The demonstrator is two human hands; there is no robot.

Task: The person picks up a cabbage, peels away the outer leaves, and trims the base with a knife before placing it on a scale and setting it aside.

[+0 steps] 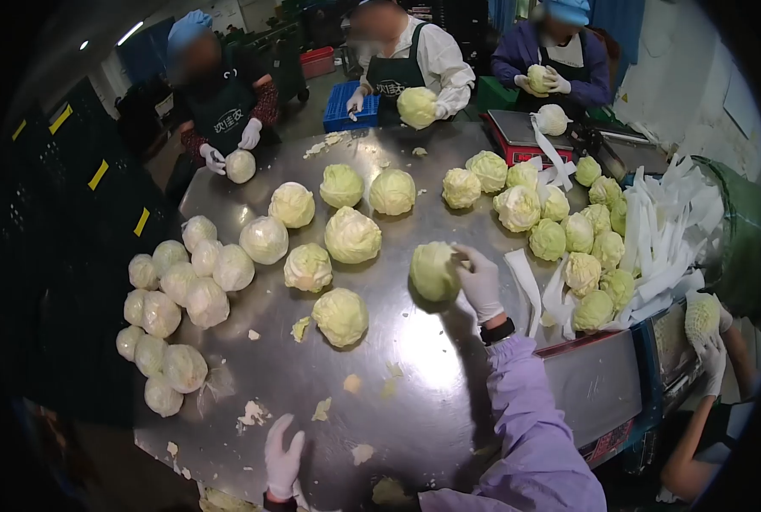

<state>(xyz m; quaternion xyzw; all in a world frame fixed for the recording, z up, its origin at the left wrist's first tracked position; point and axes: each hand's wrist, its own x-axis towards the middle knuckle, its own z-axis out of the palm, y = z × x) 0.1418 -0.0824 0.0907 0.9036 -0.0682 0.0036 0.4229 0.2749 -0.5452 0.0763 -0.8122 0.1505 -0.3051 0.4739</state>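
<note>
the right hand (480,283), in a white glove, grips a pale green round cabbage (432,271) over the middle of the shiny steel table (432,401), its fingers (468,256) curled over the top and side; whether the cabbage rests on the steel cannot be told. the left hand (282,461), also gloved, lies flat by the near edge, fingers spread, holding nothing. left of the right fingers sit loose bare cabbages (340,316), near but apart, and farther left a cluster of film-wrapped cabbages (184,299) lines the table's edge. right of the fingers a heap of cabbages (568,235) and white foam sleeves (666,230) crowd that side. between the two hands the steel lies open, with only small leaf scraps (321,410). gloved co-workers (406,60) hold cabbages at the far edge.
</note>
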